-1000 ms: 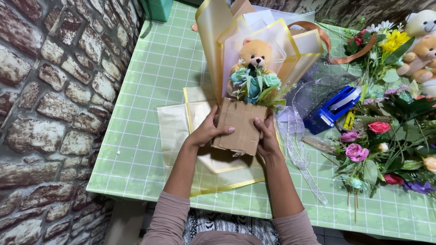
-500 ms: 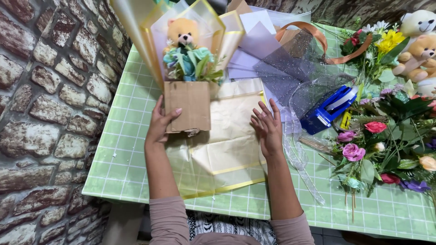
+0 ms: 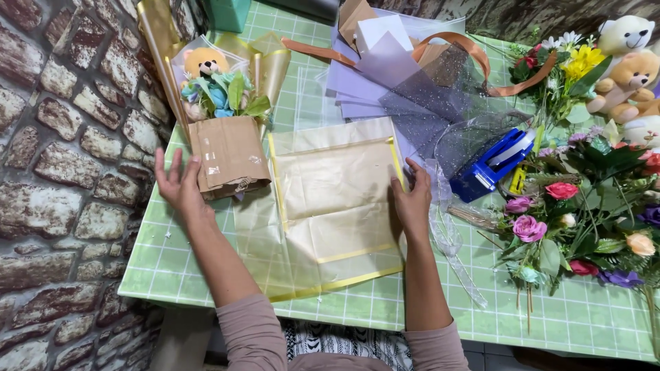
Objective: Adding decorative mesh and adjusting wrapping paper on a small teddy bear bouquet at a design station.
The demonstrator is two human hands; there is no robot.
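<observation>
I am resting my right hand flat, fingers spread and gripping nothing, on the right edge of the upper gold wrapping sheet. That sheet is lying square on the green checked table, its gold-ribboned edges running toward twelve o'clock, with a second sheet under it sticking out toward seven o'clock.

My left hand is lying open too, fingers fanned, its fingertips touching the left side of the brown paper base of the teddy bear bouquet. From that hand the bouquet is lying toward one o'clock, its long axis pointing at about eleven o'clock, bear end away from me, up against the brick wall. The left hand is the nearer one; the right is well apart from it, across the sheet.

At three o'clock of my right hand a blue tape dispenser is sitting beside loose artificial flowers. Farther off, lilac paper sheets and an orange ribbon are lying around twelve o'clock.
</observation>
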